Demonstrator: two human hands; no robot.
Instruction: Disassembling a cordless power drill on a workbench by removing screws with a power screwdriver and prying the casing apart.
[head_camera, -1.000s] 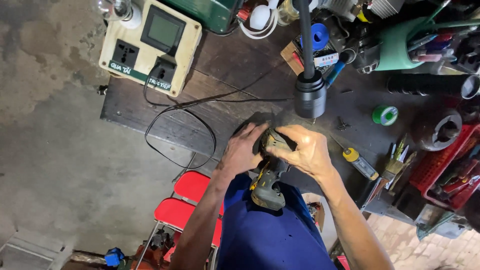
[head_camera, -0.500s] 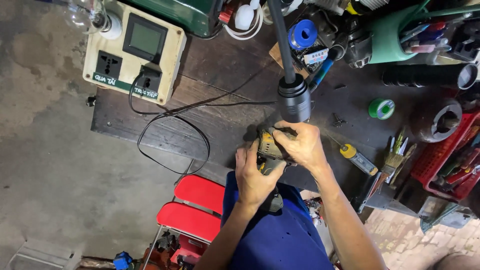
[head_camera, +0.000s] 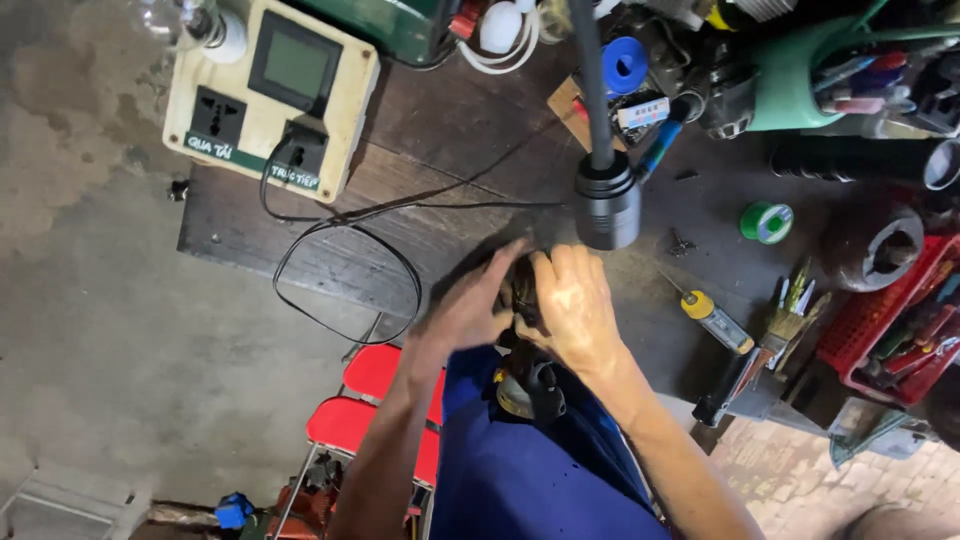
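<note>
Fingers of both the left hand (head_camera: 470, 310) and the right hand (head_camera: 575, 310) close around a small dark power tool (head_camera: 530, 385) at the tabletop's (head_camera: 330, 260) near edge; keeping it steady under the lamp (head_camera: 608, 205) seems wise.

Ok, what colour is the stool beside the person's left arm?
Red; the stool shows best, and only, in the head view.

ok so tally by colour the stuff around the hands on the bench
Red stool seats: 2
Blue tape roll: 1
Green solder spool: 1
Red basket: 1
Black lamp head: 1
Total: 6
</note>
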